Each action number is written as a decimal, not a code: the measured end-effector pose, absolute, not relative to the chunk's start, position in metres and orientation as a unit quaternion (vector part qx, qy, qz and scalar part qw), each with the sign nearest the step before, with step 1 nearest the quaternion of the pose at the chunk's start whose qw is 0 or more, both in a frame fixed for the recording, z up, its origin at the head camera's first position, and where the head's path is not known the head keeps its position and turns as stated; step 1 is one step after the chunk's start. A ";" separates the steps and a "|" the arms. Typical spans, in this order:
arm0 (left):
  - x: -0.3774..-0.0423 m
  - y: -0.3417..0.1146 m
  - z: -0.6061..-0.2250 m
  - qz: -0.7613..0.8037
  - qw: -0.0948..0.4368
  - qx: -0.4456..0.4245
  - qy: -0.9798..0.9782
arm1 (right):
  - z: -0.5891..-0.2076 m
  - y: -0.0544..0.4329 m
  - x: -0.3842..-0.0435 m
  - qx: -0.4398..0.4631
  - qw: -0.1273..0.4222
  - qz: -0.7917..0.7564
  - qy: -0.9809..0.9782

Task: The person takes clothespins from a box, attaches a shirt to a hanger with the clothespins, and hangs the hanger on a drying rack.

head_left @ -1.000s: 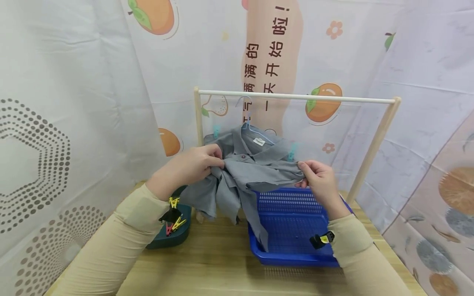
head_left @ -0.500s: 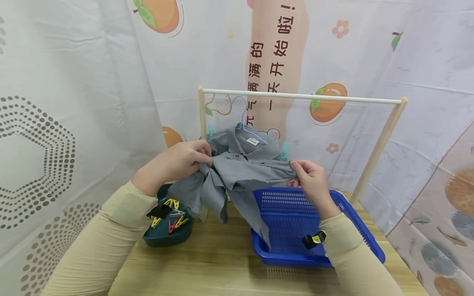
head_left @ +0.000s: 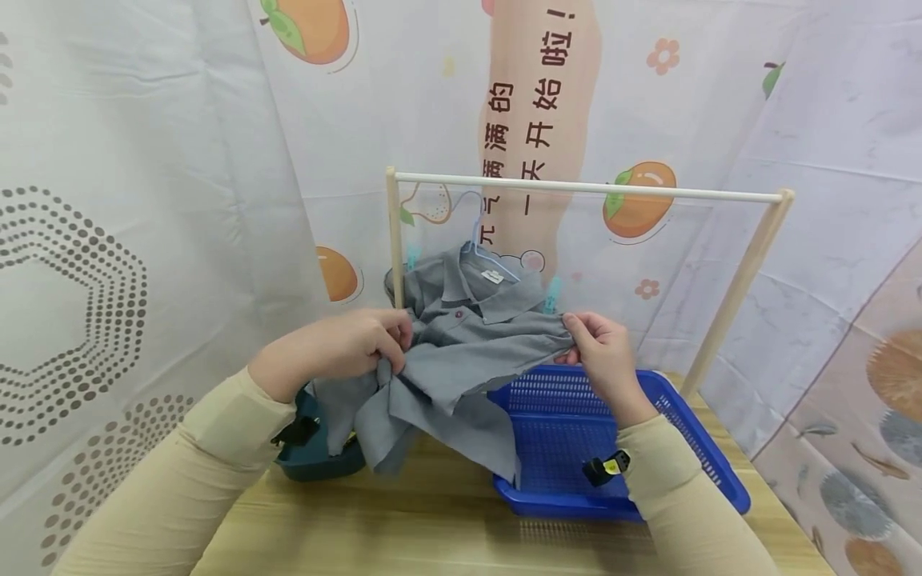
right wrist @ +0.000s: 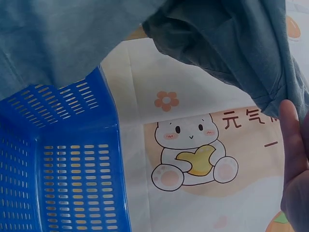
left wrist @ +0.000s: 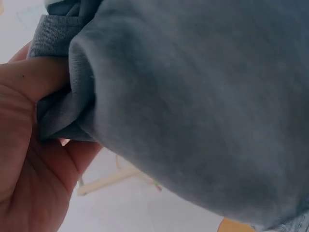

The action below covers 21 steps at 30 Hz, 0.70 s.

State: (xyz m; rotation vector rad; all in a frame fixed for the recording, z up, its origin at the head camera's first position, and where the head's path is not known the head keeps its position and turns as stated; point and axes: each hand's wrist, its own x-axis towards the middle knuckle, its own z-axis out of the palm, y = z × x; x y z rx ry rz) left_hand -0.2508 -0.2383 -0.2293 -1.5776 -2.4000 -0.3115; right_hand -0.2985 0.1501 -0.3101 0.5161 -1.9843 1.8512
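A small grey button-up shirt (head_left: 468, 352) is on a light blue wire hanger (head_left: 479, 228), whose hook shows close under the rack's bar in the head view. Turquoise clothespins (head_left: 553, 294) sit at both shoulders. My left hand (head_left: 346, 344) pinches bunched cloth at the shirt's left side; the left wrist view shows folds (left wrist: 72, 96) between thumb and fingers. Between thumb and fingertips, my right hand (head_left: 601, 344) holds the cloth's edge at the right, stretching it sideways. The lower part of the shirt hangs loose over the table and the basket's near left corner.
A wooden rack with a white bar (head_left: 591, 187) stands behind the shirt. The blue perforated basket (head_left: 576, 508) is below my right hand. Behind my left wrist, a dark green tray (head_left: 324, 468) is partly covered by cloth. Printed curtains (head_left: 706, 120) enclose the wooden table (head_left: 403, 520).
My left hand has moved down, still pinching the cloth, and the shirt's hem has swung lower, covering the clothespins in the tray. My right hand stays nearly in place over the last half second.
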 end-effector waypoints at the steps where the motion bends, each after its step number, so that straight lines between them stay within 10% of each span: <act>1: -0.250 -0.237 -0.234 -0.104 0.115 -0.542 -0.826 | -0.310 0.150 -0.299 0.182 0.189 0.658 -0.706; 21: -0.249 -0.194 -0.311 0.025 -0.013 -0.436 -0.900 | -0.300 0.162 -0.291 0.166 0.174 0.609 -0.756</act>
